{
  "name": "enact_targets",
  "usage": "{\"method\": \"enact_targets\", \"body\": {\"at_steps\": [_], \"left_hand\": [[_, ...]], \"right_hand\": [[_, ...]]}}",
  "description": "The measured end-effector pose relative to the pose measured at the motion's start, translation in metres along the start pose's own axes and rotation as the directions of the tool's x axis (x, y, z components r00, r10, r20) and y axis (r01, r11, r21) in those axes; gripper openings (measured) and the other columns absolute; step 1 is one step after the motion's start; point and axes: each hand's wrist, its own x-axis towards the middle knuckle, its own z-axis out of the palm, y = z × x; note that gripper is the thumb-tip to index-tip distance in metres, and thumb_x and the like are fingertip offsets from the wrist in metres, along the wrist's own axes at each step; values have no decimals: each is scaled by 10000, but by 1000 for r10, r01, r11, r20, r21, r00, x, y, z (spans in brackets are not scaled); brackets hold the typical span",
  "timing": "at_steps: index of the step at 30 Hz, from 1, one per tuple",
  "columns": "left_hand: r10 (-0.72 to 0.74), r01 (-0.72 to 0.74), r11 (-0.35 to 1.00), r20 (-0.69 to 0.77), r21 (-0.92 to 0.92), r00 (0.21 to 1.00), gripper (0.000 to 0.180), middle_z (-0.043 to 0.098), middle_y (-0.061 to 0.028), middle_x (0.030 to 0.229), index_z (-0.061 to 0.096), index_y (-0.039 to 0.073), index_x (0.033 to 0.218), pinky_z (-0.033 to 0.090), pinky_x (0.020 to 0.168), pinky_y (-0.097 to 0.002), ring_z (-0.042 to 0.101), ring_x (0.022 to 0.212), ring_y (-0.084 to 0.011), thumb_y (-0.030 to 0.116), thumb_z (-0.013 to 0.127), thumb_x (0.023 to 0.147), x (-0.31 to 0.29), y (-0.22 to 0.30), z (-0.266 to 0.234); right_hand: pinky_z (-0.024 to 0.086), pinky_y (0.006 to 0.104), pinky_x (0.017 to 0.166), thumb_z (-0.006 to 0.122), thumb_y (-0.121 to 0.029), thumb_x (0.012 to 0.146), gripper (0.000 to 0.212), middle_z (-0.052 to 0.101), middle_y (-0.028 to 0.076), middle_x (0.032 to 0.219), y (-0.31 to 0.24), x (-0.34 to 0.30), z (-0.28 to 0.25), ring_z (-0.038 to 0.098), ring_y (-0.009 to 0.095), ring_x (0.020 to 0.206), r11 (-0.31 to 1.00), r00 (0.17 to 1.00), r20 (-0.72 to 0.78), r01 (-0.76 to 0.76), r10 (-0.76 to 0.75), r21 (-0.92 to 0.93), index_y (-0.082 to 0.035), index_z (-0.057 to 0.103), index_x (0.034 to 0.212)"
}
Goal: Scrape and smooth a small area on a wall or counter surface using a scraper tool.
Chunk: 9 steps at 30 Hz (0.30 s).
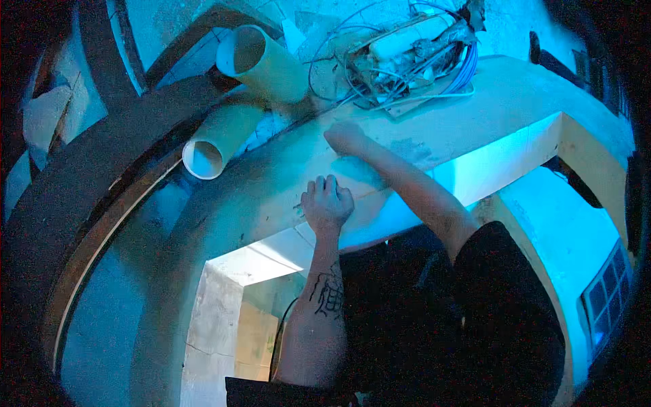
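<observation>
A broad, pale plastered surface (271,183) curves across the middle under blue light. My left hand (327,203) is closed over it with the fingers curled; a tiny bit beside the fingers is too small to name. Farther off and slightly right, my right hand (347,139) is a fist close against the same surface, its fingers hidden. Whether it grips anything does not show. A darker patch (359,171) lies on the plaster between the two hands.
Two wide pale pipes (288,78) stick out at the far left, beside a long dark curved beam (115,146). Tangled cables (413,64) lie beyond my right hand. Bright recesses (261,258) cut into the near edge; a paned window (607,295) is at lower right.
</observation>
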Motion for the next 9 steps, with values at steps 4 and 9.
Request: {"method": "enact_targets", "body": {"at_steps": [4,9], "left_hand": [[-80,80,997,29,-2,996,158,506,-80,705,513,82,693,400,532,-395,514,692,-251,227,513,632,-5,-9,-9],[-20,20,1000,12,-23,1000,121,498,-85,706,515,79,713,391,551,-415,507,687,-267,185,497,657,-1,-1,4]], "right_hand": [[479,434,562,512,-116,709,113,595,160,711,-18,22,-60,603,291,662,1000,1000,-1,9,-9,11,-25,573,682],[475,433,602,505,-130,726,118,599,157,726,-1,2,-87,608,274,714,994,988,-126,-77,86,71,-39,579,710]]}}
